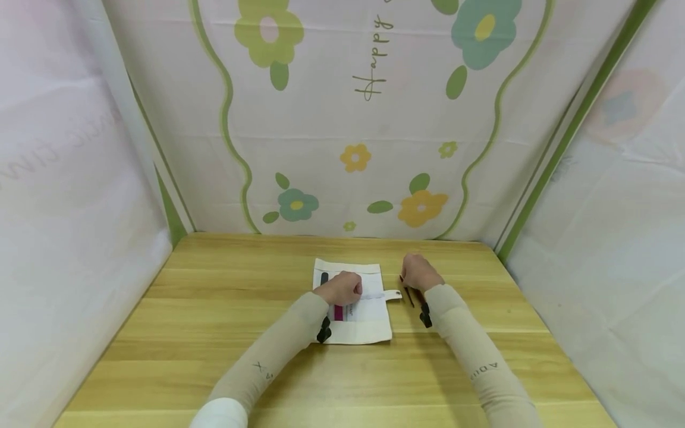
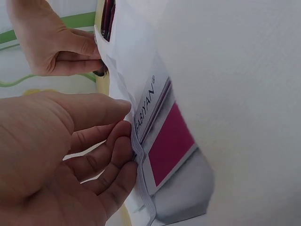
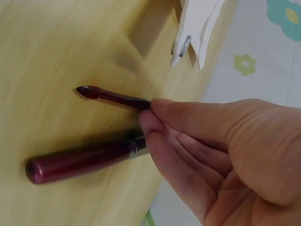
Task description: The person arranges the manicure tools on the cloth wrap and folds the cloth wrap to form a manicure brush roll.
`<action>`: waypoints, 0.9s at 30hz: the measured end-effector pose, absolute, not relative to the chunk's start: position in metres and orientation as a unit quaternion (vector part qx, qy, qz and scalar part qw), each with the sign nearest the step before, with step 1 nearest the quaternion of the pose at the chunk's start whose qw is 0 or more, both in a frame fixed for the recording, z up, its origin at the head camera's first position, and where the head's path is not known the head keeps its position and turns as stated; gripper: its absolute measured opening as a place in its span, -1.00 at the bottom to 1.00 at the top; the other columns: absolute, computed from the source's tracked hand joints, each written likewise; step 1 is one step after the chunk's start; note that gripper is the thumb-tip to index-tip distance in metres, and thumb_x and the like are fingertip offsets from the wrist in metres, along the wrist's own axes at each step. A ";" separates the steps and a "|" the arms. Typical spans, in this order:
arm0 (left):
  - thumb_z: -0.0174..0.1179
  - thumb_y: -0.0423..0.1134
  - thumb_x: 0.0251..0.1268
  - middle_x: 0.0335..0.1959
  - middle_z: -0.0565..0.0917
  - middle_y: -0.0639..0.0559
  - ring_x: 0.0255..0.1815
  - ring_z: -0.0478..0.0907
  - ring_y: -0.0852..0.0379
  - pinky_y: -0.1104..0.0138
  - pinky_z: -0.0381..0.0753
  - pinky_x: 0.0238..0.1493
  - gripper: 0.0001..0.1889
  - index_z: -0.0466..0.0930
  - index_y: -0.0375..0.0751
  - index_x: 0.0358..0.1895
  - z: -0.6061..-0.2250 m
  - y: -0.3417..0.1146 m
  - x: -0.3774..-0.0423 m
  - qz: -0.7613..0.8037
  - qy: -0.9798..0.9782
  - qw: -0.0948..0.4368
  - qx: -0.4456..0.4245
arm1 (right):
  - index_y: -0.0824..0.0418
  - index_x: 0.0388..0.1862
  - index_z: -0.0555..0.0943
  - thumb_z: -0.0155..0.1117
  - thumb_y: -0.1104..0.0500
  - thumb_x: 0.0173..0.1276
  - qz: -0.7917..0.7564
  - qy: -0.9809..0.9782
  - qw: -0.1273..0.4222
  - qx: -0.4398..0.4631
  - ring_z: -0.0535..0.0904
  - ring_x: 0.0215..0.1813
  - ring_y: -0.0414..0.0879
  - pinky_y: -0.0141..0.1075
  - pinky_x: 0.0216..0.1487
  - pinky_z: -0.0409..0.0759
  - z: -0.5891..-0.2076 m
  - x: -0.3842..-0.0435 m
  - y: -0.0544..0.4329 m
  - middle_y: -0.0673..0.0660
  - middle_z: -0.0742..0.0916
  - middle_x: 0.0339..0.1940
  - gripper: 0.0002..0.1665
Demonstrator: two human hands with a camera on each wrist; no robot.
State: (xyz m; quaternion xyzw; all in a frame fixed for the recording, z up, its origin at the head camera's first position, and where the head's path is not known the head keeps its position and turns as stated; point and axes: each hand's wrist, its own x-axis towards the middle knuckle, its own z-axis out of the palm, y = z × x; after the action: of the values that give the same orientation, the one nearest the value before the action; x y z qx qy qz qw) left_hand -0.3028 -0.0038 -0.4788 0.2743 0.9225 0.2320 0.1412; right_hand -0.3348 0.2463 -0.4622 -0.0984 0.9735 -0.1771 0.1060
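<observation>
Right grip [image 3: 235, 146] on dark-red tool [image 3: 113, 97]

Pale printed cloth walls [image 1: 64, 196] around a wooden tabletop [image 1: 230, 339].
The tabletop is yellowish light wood with seams running side to side, a soft sheen across its near part; behind it rises a creased white back cloth [image 1: 310, 113] — flowers [image 1: 476, 54] in yellow-green, teal and orange, green leaves [image 1: 456, 82], a wavy green border [image 1: 228, 95], the word "Happy" [image 1: 369, 83] turned sideways. Green strips [image 1: 575, 128] edge the corners, and the light is even — shadows faint.
</observation>
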 end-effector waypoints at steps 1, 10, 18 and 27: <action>0.24 -0.39 0.48 -0.27 0.67 0.07 -0.25 0.50 0.20 0.33 0.61 -0.04 -0.94 0.68 -0.19 -0.21 -0.479 -0.003 -0.303 0.232 0.922 0.140 0.275 | 0.02 -0.85 0.16 0.30 0.48 0.33 -0.178 0.974 0.105 -0.091 -0.01 -0.66 -0.18 -0.35 -0.61 0.11 -0.463 -0.335 0.246 -0.08 0.10 -0.77 -0.27; 0.23 -0.41 0.49 -0.28 0.67 0.07 -0.26 0.50 0.21 0.33 0.61 -0.03 -0.91 0.68 -0.19 -0.22 -0.483 -0.002 -0.305 0.233 0.924 0.137 0.271 | 0.08 -0.85 0.36 0.40 0.43 0.21 -0.148 0.982 0.107 -0.054 0.28 -0.69 -0.16 -0.31 -0.58 0.36 -0.463 -0.337 0.240 -0.03 0.36 -0.84 -0.42; 0.21 -0.41 0.51 -0.29 0.70 0.05 -0.31 0.50 0.22 0.36 0.59 -0.08 -0.87 0.71 -0.21 -0.25 -0.483 0.000 -0.305 0.224 0.921 0.135 0.288 | 0.03 -0.84 0.24 0.31 0.48 0.20 -0.195 0.971 0.128 -0.044 0.13 -0.69 -0.15 -0.31 -0.62 0.28 -0.465 -0.336 0.246 -0.06 0.23 -0.80 -0.37; 0.11 -0.45 0.54 -0.59 0.37 0.13 -0.52 0.30 0.23 0.41 0.35 -0.31 -0.65 0.45 -0.12 -0.53 -0.483 -0.001 -0.303 0.230 0.921 0.140 0.281 | 0.22 -0.71 0.59 0.45 0.28 0.37 -0.228 0.963 0.128 -0.071 0.27 -0.67 -0.18 -0.32 -0.54 0.33 -0.455 -0.339 0.256 0.02 0.55 -0.75 -0.57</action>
State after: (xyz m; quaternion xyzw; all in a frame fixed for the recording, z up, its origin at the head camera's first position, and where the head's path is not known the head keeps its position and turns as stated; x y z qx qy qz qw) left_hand -0.3034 -0.0008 -0.4832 0.2813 0.9212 0.2297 0.1399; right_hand -0.3393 0.2560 -0.4552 -0.0705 0.9626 -0.2284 0.1278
